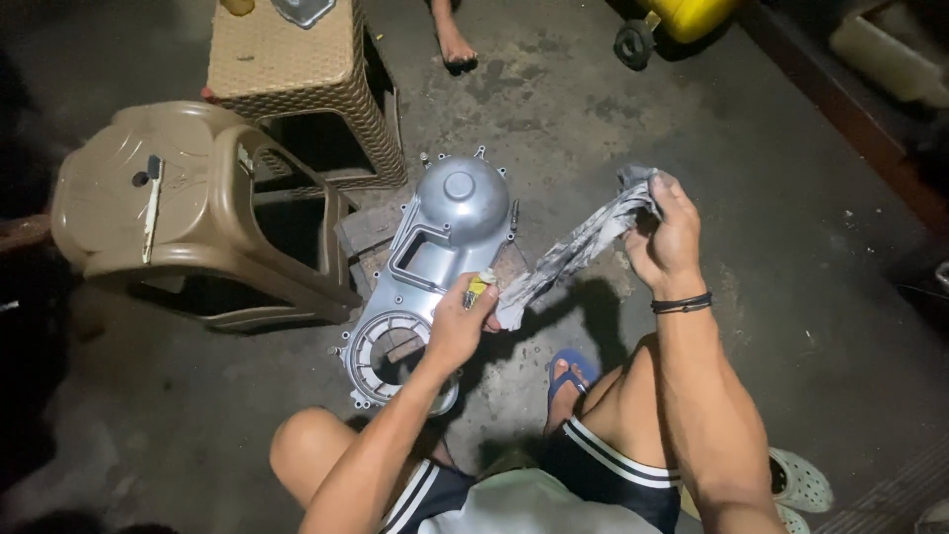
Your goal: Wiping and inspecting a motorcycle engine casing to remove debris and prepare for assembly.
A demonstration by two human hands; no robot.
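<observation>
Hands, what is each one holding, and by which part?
Left hand: rag's lower end plus a small yellow item. Right hand: rag's upper end.

grey stained rag [578, 247] stretched taut btwn both hands, small yellow tube [477, 289] at its lower end

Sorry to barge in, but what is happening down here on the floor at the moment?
A person squats over a silver engine cover lying on the concrete floor. The left hand grips a small yellow-tipped object and one end of a dirty grey rag; the right hand holds the other end. Two plastic stools stand nearby.
</observation>
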